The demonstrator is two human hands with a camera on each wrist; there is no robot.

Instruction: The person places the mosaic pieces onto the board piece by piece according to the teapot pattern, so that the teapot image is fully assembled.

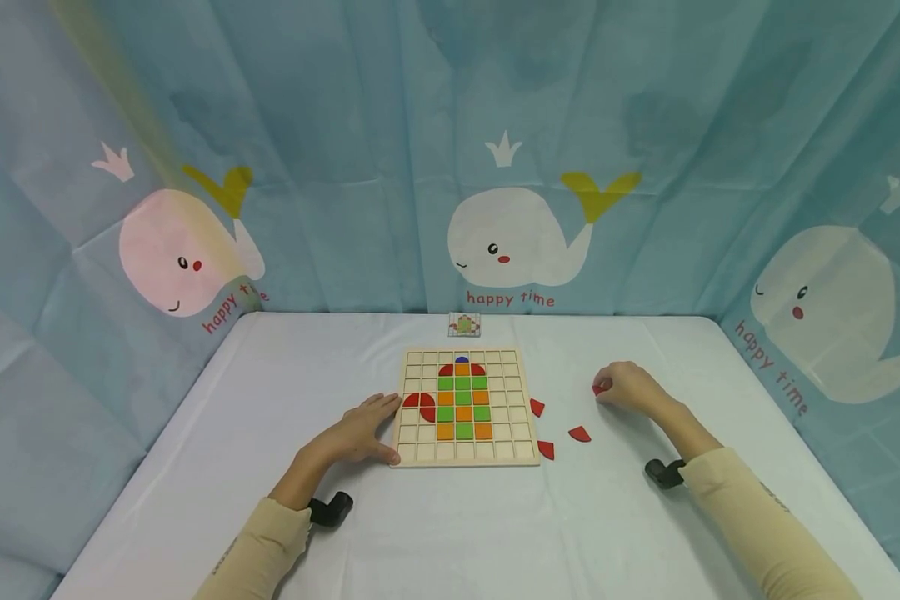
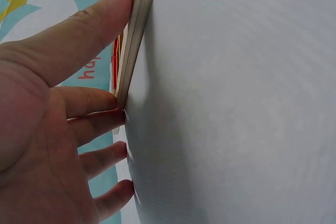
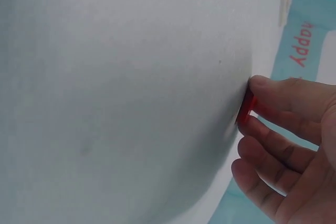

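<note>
A wooden grid board (image 1: 504, 423) lies in the middle of the white table, filled partly with green, orange and red tiles and one blue half-round tile (image 1: 462, 360). My left hand (image 1: 356, 429) rests at its left side with fingers spread, the thumb on the near left corner and fingertips along the edge. Right of the board, my right hand (image 1: 630, 387) pinches a red quarter-circle tile (image 3: 245, 106) between thumb and fingers, close over the tabletop. Three loose red tiles lie between the board and this hand, among them one red tile (image 1: 580, 434) nearest it.
Behind the board lies a small picture card (image 1: 464, 325) with a coloured pattern. A blue curtain (image 1: 390, 242) with whale prints rises behind the table and along both sides. Black wrist mounts, the left mount (image 1: 332, 509) and right mount (image 1: 663, 473), jut out beside the sleeves.
</note>
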